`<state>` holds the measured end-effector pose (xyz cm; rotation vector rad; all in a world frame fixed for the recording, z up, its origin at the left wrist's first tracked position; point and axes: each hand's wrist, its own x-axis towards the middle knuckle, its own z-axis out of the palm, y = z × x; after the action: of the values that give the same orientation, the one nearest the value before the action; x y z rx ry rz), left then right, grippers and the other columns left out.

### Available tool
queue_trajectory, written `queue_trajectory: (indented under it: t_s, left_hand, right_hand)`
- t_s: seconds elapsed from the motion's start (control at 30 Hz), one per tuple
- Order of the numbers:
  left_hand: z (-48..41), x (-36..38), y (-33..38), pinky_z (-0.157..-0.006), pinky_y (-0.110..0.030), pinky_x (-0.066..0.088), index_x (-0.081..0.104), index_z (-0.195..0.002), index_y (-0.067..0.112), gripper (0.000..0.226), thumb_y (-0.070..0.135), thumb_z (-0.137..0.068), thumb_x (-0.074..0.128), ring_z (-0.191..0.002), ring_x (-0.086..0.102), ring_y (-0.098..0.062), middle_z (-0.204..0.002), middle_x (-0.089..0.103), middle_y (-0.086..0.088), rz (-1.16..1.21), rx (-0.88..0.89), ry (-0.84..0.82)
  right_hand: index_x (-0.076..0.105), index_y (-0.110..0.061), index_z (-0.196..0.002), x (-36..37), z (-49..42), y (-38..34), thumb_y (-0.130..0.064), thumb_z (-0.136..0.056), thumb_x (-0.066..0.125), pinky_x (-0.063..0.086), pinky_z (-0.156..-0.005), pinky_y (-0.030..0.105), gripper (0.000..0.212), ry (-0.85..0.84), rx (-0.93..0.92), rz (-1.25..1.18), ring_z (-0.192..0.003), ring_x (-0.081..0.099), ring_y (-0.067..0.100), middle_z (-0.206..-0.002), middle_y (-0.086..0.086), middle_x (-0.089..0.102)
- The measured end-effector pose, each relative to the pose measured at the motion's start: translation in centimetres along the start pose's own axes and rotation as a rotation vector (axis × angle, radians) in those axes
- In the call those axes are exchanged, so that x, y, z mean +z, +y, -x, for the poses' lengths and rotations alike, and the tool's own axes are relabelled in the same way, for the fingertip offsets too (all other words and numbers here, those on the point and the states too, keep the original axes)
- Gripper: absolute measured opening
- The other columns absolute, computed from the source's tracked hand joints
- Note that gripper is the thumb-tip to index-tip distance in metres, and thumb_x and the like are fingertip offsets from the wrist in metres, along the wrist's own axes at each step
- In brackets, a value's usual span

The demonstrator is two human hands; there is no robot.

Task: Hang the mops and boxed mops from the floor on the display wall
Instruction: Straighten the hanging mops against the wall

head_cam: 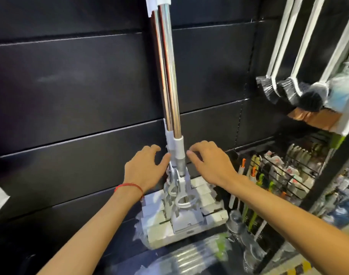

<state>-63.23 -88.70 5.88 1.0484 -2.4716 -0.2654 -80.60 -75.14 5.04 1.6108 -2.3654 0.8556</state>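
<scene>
**Two mops against the display wall, both hands at the lower collars**

We see two mops (pixel 167 76) side by side in the centre of the frame. Their chrome handles run from the top edge down to white collars (pixel 176 147) just above mid-height. Their white sponge heads (pixel 189 221) sit in the lower centre, wrapped in clear plastic. Behind them the black panelled display wall (pixel 70 86) fills the left and middle of the frame.

The left hand (pixel 146 167) is just left of the collars, fingers loosely bent and spread. Its thumb reaches to the shaft and appears to touch it, but it closes on nothing. A red cord bracelet (pixel 130 187) circles that wrist. The right hand (pixel 209 161) is just right of the collars, palm down and fingers gently curled. Its fingertips are close to the white collar; we cannot tell whether they touch it, and it holds nothing.

In the upper right, long-handled brushes (pixel 288 90) with black bristles hang in a row. Below them, at the right edge, a wire rack (pixel 288 171) holds small packaged goods. A blurred plastic-wrapped bundle (pixel 189 255) with green parts lies at the bottom centre.
</scene>
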Motion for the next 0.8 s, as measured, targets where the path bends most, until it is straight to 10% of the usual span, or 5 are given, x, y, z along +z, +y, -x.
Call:
queue_trajectory:
  t_s: [0.1, 0.23, 0.4, 0.53, 0.8]
  left_hand:
    - [-1.9, 1.9, 0.6, -0.106, -0.039, 0.048, 0.051, -0.14, 0.033, 0.044, 0.056, -0.102, 0.049, -0.119, 0.058, -0.008, -0.131, 0.054, 0.014, 0.486, -0.026, -0.017]
    - [-2.8, 3.7, 2.4, -0.104, -0.003, 0.03, 0.036, -0.139, 0.05, 0.035, 0.037, -0.108, 0.047, -0.128, 0.038, 0.024, -0.143, 0.041, 0.028, 0.813, 0.036, -0.088]
    - [-3.9, 5.9, 2.9, -0.129, -0.029, 0.016, 0.014, -0.164, 0.035, 0.075, 0.067, -0.1, 0.037, -0.15, 0.017, 0.013, -0.167, 0.015, 0.029, 0.911, -0.023, -0.134]
    - [-3.6, 7.1, 2.9, -0.127, -0.024, 0.009, -0.004, -0.162, 0.043, 0.084, 0.078, -0.092, 0.026, -0.142, 0.005, 0.027, -0.149, -0.002, 0.054, 0.901, -0.08, -0.148]
    - [-4.0, 8.8, 2.8, -0.128, -0.045, 0.024, 0.01, -0.162, 0.046, 0.071, 0.075, -0.098, 0.019, -0.153, 0.024, 0.002, -0.168, 0.019, 0.026, 0.921, -0.087, -0.148]
  right_hand:
    - [0.066, -0.028, -0.114, 1.5, -2.7, -0.1, -0.056, -0.105, 0.033, 0.052, -0.092, 0.041, 0.044, 0.042, 0.058, -0.423, -0.105, 0.058, 0.012, -0.113, -0.009, 0.065]
    - [0.053, -0.026, -0.146, 4.7, -5.0, -0.5, -0.065, -0.103, 0.035, 0.042, -0.117, 0.044, 0.06, -0.083, 0.164, -0.841, -0.133, 0.054, 0.008, -0.145, -0.005, 0.057]
    - [0.032, -0.031, -0.162, 6.4, -5.5, -0.5, -0.082, -0.094, 0.026, 0.027, -0.128, 0.041, 0.085, -0.262, 0.152, -1.012, -0.149, 0.038, 0.001, -0.162, -0.013, 0.042]
    - [0.024, -0.027, -0.164, 6.8, -5.6, -0.2, -0.086, -0.09, 0.026, 0.022, -0.13, 0.04, 0.095, -0.338, 0.18, -1.089, -0.152, 0.032, 0.001, -0.167, -0.012, 0.034]
    - [-0.004, -0.041, -0.164, 7.1, -5.3, 0.1, -0.09, -0.084, 0.023, 0.013, -0.131, 0.041, 0.098, -0.356, 0.115, -1.103, -0.157, 0.006, -0.003, -0.172, -0.023, -0.001]
